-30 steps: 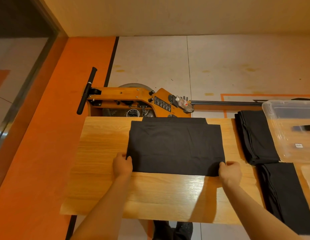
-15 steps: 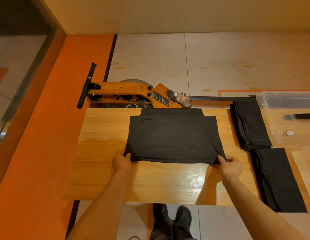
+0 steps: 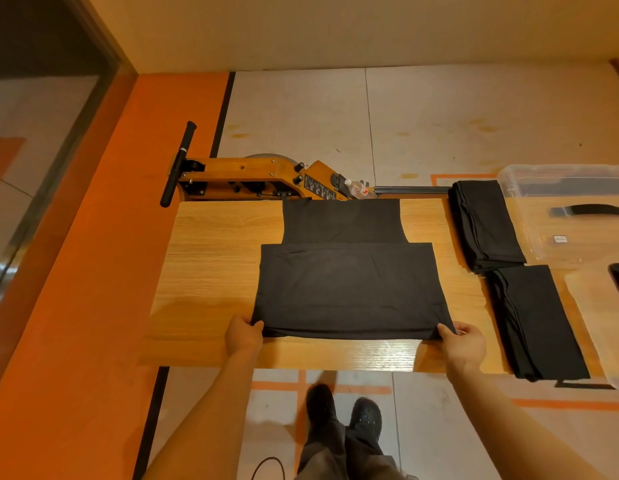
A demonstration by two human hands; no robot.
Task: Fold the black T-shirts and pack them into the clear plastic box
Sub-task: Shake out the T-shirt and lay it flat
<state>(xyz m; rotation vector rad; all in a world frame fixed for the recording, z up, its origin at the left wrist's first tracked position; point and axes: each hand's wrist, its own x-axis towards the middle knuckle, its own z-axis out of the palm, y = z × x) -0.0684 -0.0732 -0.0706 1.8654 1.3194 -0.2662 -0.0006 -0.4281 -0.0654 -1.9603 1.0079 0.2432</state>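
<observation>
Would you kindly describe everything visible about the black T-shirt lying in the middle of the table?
The black T-shirt is plain, matte, soft-looking cloth, partly folded. A wide folded panel lies toward the person, and a narrower section behind it reaches the far edge of the wooden table, on which it lies flat. The left hand grips its near left corner and the right hand its near right corner. It lies apart from the folded shirts to the right.

A half-folded black T-shirt [image 3: 349, 289] lies flat beside two folded stacks [image 3: 484, 226] and the clear box [image 3: 509, 181].
</observation>
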